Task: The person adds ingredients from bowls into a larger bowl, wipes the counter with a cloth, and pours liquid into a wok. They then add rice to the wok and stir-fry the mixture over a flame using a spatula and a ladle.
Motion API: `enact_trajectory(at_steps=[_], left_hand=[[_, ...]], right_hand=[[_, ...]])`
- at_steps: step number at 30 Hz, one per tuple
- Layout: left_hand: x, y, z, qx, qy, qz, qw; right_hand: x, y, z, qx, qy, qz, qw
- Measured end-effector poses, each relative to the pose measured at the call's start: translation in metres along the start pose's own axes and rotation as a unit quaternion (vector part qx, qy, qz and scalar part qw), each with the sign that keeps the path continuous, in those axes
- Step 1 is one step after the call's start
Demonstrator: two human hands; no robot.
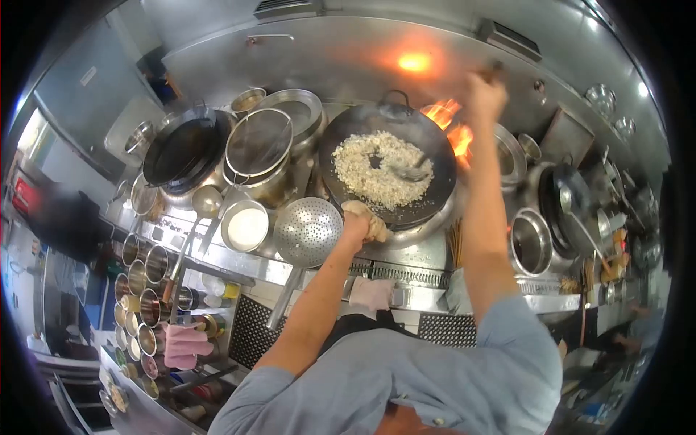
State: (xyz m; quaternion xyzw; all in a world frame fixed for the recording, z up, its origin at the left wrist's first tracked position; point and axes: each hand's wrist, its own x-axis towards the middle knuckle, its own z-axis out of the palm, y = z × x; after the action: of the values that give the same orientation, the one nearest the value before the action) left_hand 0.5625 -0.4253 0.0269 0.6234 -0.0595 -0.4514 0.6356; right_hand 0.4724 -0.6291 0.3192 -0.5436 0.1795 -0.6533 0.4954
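Observation:
A large black wok sits tilted on the burner, with pale fried rice spread in it. My left hand is closed around a beige cloth at the wok's near rim; any handle underneath is hidden. Up at the right, beyond the flames, my right hand is closed and somewhat blurred. A dark handle end shows above that fist, in line with the ladle whose bowl lies in the rice. Most of the ladle's shaft is hard to make out against the fire.
Flames rise beside the wok's right rim. A perforated strainer and a white-filled pot stand left of my left hand. Another dark wok is farther left. A metal pot stands at right; several seasoning containers are at lower left.

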Motion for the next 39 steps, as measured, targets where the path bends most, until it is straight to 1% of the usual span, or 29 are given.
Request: enact_trajectory(at_steps=[1,2,3,4,5,6,7,8,9,10,11,13,14,17,18,20,22,23,26,27,28,29,30,32,33,34,36,38,39], left_hand=[[-0.002,0.002,0.002,-0.003,0.014,0.013,1.0],[-0.005,0.0,0.003,-0.001,0.024,0.025,0.999],[-0.003,-0.006,0.001,-0.02,0.018,0.021,0.999],[0.004,-0.015,-0.004,-0.035,0.007,0.016,0.999],[0.012,-0.014,-0.001,-0.054,-0.004,0.02,0.998],[0.006,-0.016,0.0,-0.058,-0.01,-0.009,0.998],[0.001,-0.015,-0.002,-0.063,-0.012,-0.035,0.997],[0.003,-0.005,-0.002,-0.071,-0.016,-0.052,0.996],[0.007,-0.005,-0.004,-0.086,-0.031,-0.06,0.994],[0.01,-0.007,-0.005,-0.099,-0.048,-0.071,0.991],[0.014,-0.008,-0.005,-0.108,-0.069,-0.081,0.988],[0.016,-0.01,-0.003,-0.079,-0.068,-0.083,0.991],[0.016,-0.009,-0.005,-0.066,-0.063,-0.081,0.993],[0.0,-0.001,0.003,-0.064,-0.027,-0.043,0.997],[0.006,0.0,0.004,-0.071,-0.036,-0.041,0.996],[0.009,-0.009,0.004,-0.076,-0.057,-0.047,0.994],[0.0,-0.011,0.009,-0.091,-0.03,-0.033,0.995],[-0.009,-0.012,0.009,-0.102,-0.027,-0.031,0.994],[-0.01,0.004,0.02,-0.109,-0.014,0.01,0.994],[-0.012,0.006,0.021,-0.099,-0.01,0.009,0.995],[-0.018,0.001,0.019,-0.086,-0.009,0.002,0.996],[0.0,-0.008,0.013,-0.081,-0.054,-0.018,0.995],[0.008,-0.006,0.015,-0.084,-0.042,-0.011,0.996],[0.009,-0.017,0.015,-0.092,-0.012,-0.005,0.996],[-0.013,0.0,0.023,-0.1,0.029,-0.007,0.995],[-0.005,-0.002,0.02,-0.096,0.0,-0.017,0.995],[0.009,-0.016,0.012,-0.085,-0.059,-0.045,0.994],[0.008,-0.02,0.009,-0.075,-0.049,-0.074,0.993],[0.004,-0.022,0.008,-0.082,-0.038,-0.095,0.991]], right_hand=[[0.0,-0.012,-0.017,0.05,0.018,-0.011,0.999],[0.01,0.029,-0.058,0.09,0.066,0.023,0.994],[-0.001,0.067,-0.069,0.011,0.107,-0.038,0.993],[-0.001,0.09,-0.084,0.069,0.049,-0.012,0.996],[0.021,0.087,-0.095,0.067,0.06,0.003,0.996],[0.023,0.069,-0.095,0.061,0.071,0.028,0.995],[0.021,0.046,-0.103,0.088,0.052,0.05,0.994],[0.014,0.001,-0.098,0.119,0.028,0.064,0.99],[0.007,-0.011,-0.109,0.1,0.011,0.06,0.993],[0.002,0.009,-0.103,0.201,0.077,0.076,0.974],[-0.009,0.047,-0.088,0.299,0.145,0.088,0.939],[-0.035,0.079,-0.071,0.273,0.128,0.092,0.949],[-0.045,0.083,-0.06,0.15,0.039,0.089,0.984],[-0.059,-0.014,-0.023,0.169,-0.081,0.072,0.98],[-0.064,0.003,-0.007,0.122,-0.095,0.058,0.986],[-0.078,0.052,0.011,0.022,-0.109,0.033,0.993],[-0.046,0.059,0.036,0.032,-0.115,0.077,0.99],[-0.037,0.061,0.045,0.038,-0.118,0.1,0.987],[-0.038,0.029,0.058,0.074,-0.158,0.077,0.982],[-0.046,0.052,0.063,0.023,-0.137,0.052,0.989],[-0.047,0.073,0.062,-0.036,-0.149,0.067,0.986],[-0.038,0.082,0.065,-0.093,-0.162,0.074,0.98],[-0.026,0.074,0.076,-0.148,-0.178,0.074,0.97],[-0.018,0.065,0.083,-0.113,-0.162,0.049,0.979],[-0.022,0.063,0.078,-0.083,-0.153,0.03,0.984],[-0.027,0.063,0.072,-0.056,-0.142,0.017,0.988],[-0.028,0.07,0.065,-0.101,-0.151,0.066,0.981],[-0.024,0.072,0.071,-0.14,-0.165,0.112,0.97],[-0.015,0.068,0.075,-0.099,-0.159,0.07,0.98]])
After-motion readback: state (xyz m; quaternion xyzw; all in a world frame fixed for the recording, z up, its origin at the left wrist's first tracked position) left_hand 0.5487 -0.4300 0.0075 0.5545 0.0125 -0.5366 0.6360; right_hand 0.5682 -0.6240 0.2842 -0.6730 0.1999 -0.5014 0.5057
